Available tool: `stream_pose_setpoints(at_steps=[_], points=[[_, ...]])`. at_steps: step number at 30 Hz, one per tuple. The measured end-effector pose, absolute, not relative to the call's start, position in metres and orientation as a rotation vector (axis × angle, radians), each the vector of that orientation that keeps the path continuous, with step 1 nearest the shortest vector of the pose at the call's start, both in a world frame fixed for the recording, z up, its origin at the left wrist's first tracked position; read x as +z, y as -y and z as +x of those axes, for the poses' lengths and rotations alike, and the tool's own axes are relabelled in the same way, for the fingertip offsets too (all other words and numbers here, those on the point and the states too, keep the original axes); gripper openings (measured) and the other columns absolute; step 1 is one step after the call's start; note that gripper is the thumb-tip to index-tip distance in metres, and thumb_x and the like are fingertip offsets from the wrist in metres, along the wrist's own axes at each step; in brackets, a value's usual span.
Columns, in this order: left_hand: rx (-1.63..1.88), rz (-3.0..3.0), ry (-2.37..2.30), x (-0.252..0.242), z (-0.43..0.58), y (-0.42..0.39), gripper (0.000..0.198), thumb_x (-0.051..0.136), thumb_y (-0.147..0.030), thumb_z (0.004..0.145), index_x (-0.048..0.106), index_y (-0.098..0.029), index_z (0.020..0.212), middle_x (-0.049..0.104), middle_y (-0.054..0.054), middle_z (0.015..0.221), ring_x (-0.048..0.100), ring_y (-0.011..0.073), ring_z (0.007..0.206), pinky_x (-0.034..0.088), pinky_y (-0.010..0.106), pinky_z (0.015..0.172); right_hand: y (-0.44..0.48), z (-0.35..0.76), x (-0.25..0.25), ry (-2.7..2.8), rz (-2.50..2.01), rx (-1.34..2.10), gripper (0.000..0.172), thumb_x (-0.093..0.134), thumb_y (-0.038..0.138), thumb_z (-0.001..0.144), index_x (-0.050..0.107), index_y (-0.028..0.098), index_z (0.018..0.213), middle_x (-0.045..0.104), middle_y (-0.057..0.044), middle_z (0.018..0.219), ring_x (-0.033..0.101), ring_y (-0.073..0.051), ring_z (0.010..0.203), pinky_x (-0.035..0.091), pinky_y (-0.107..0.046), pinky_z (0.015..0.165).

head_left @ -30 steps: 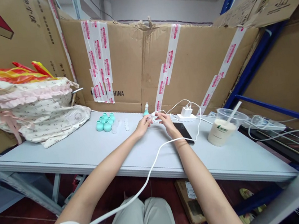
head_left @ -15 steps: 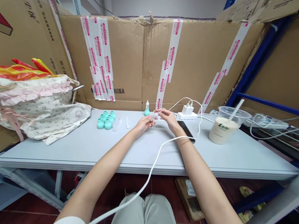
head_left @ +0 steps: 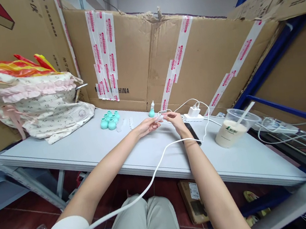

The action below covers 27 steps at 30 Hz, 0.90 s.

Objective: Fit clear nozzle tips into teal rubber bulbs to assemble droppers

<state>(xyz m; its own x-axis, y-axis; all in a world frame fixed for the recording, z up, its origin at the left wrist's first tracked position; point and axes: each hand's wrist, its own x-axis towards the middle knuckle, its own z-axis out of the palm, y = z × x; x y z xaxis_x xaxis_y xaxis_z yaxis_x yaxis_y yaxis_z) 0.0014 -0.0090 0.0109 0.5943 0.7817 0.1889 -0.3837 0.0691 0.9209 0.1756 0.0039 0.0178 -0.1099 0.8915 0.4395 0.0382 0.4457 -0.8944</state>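
Both my hands meet over the far middle of the white table [head_left: 90, 152]. My left hand [head_left: 146, 125] and my right hand [head_left: 175, 119] pinch the two ends of a small white piece [head_left: 161, 117] held just above the tabletop; I cannot make out what it is. A teal bulb with a white tip [head_left: 151, 110] stands upright just behind my hands. A cluster of several teal bulbs [head_left: 109, 120] sits to the left, with small clear parts [head_left: 124, 124] beside it. A black phone [head_left: 192, 129] lies under my right wrist.
A white charger [head_left: 194, 113] with looping cables sits behind my right hand. A lidded plastic cup with a straw [head_left: 232, 128] stands at the right. A floral fabric bag [head_left: 37, 104] fills the table's left end. Taped cardboard walls the back. A white cable crosses my lap.
My hands have lifted slightly off the table with the small white piece between them, and the view has shifted a little to the left.
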Motion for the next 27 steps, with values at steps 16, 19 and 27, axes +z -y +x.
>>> stream_pose_setpoints(at_steps=[16, 19, 27], points=[[1.327, 2.023, -1.026, 0.002, 0.009, -0.001, 0.022, 0.051, -0.028, 0.079, 0.057, -0.012, 0.093, 0.058, 0.001, 0.067, 0.050, 0.0096, 0.057, 0.040, 0.023, 0.062, -0.004, 0.166, 0.012, 1.524, -0.861, 0.940, 0.041, 0.068, 0.041, 0.064, 0.064, 0.020, 0.100, 0.064, -0.007, 0.104, 0.059, -0.018, 0.095, 0.050, -0.026, 0.071], [1.366, 2.303, -1.133, -0.001, 0.007, 0.004, 0.024, 0.049, -0.024, 0.082, 0.053, -0.014, 0.103, 0.062, 0.006, 0.086, 0.057, 0.0143, 0.076, 0.043, 0.026, 0.072, -0.004, 0.164, 0.010, 1.474, -0.906, 1.081, 0.047, 0.064, 0.045, 0.067, 0.060, 0.021, 0.108, 0.064, -0.007, 0.104, 0.061, -0.019, 0.091, 0.050, -0.024, 0.061], [1.010, 2.861, -1.465, -0.002, 0.006, 0.013, 0.051, 0.050, -0.031, 0.083, 0.031, -0.010, 0.125, 0.060, 0.015, 0.100, 0.058, 0.0231, 0.092, 0.040, 0.034, 0.080, -0.008, 0.161, 0.006, 1.402, -0.908, 1.345, 0.036, 0.071, 0.038, 0.062, 0.067, 0.016, 0.091, 0.067, -0.006, 0.085, 0.065, -0.016, 0.076, 0.052, -0.023, 0.062]])
